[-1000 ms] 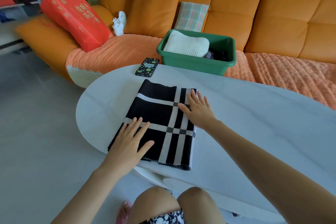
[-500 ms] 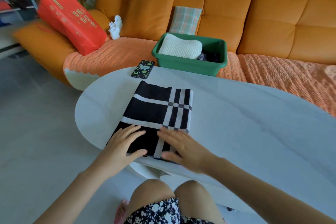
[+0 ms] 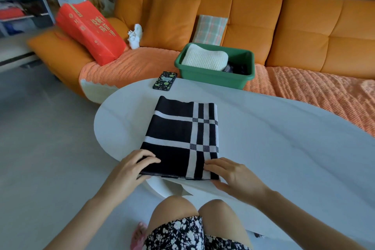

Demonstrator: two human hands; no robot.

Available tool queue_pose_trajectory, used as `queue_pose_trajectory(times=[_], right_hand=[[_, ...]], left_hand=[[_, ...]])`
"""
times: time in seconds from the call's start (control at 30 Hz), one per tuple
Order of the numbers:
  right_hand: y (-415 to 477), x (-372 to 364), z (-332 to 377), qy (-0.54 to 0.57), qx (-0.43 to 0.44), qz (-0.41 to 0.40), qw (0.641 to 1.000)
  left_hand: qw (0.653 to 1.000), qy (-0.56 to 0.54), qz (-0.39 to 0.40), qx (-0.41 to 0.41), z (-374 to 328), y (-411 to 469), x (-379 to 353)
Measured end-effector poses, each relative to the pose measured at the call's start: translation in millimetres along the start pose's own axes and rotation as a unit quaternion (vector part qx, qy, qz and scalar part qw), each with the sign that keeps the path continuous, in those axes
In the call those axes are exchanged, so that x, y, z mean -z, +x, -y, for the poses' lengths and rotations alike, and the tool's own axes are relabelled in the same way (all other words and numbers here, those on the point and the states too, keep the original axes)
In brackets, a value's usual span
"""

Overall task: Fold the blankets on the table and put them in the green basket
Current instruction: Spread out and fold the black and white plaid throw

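A black blanket with white stripes [image 3: 180, 138] lies folded into a rectangle on the white table [image 3: 274, 148]. My left hand [image 3: 132, 166] grips its near left corner, fingers on top and thumb under the edge. At the near right corner my right hand [image 3: 233, 176] holds the blanket's edge the same way, fingers over it. The green basket [image 3: 215, 76] stands on the sofa just beyond the table, with a folded cream blanket [image 3: 205, 60] and some dark cloth inside.
A phone in a dark spotted case [image 3: 164, 81] lies on the table's far edge. On the orange sofa [image 3: 304, 32] are a red package [image 3: 89, 30], cushions and a checked cloth [image 3: 210, 29]. My knees are under the table's near edge.
Both hands slid from the blanket's middle toward me and now hold its near corners. The blanket itself stays flat in the same place.
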State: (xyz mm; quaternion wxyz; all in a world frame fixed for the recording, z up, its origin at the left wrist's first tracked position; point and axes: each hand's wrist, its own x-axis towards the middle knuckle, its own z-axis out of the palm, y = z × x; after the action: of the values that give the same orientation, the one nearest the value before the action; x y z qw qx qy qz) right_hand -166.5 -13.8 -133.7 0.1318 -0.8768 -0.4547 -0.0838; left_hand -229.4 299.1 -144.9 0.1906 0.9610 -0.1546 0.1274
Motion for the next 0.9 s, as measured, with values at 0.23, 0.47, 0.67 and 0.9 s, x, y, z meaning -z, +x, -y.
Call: queue_pose_trajectory(times=[0.23,0.47,0.67,0.9], right_hand=[[-11,12,5,0.057,-0.052,-0.060,0.995],[-27,16,17,0.006,-0.047,0.001,0.999],[-29,0,12,0.040,-0.021,-0.106,0.993],[6,53,-8,0.132,-0.104,-0.187,0.968]], left_hand=[[0.998,-0.030,-0.048,-0.005,-14,-6,16],[0.990,-0.074,-0.123,-0.008,-41,9,35],[0.983,-0.100,-0.153,-0.013,-49,25,40],[0.968,-0.157,-0.189,0.054,-44,50,53]])
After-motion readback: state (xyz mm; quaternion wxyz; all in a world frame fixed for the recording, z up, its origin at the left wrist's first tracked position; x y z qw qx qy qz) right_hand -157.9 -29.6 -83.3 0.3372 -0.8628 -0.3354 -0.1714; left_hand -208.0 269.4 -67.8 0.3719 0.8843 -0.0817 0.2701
